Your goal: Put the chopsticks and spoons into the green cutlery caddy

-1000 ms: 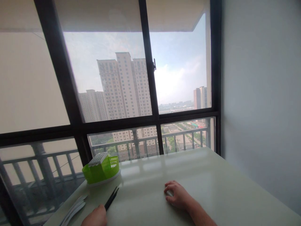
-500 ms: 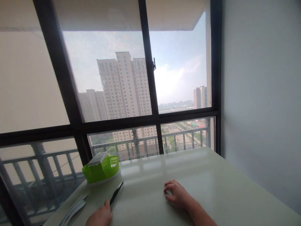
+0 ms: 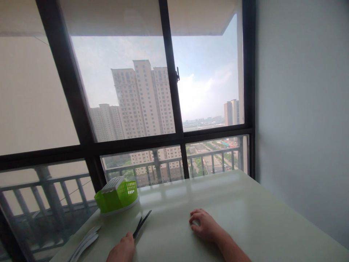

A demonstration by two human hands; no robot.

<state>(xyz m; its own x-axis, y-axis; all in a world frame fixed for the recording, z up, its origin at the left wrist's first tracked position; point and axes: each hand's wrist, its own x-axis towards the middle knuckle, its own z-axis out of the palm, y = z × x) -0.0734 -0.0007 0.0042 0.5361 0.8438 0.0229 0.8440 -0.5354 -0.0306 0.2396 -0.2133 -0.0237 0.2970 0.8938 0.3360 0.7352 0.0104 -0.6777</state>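
On the pale table (image 3: 245, 203), just in front of the green basket (image 3: 117, 196), a pair of dark chopsticks (image 3: 141, 224) is gripped at its near end by the left hand (image 3: 122, 251), the tips slightly apart and pointed away from the basket. How far that hand is closed cannot be told. To the right of the basket, the right hand (image 3: 204, 227) is rested loosely curled, holding nothing. Grey cutlery (image 3: 84, 243) is laid left of the chopsticks. No writing can be read.

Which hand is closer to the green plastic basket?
The left hand is closer. It holds thin black chopsticks just below and right of the green plastic basket. The right hand rests on the pale glossy table, farther off to the right.
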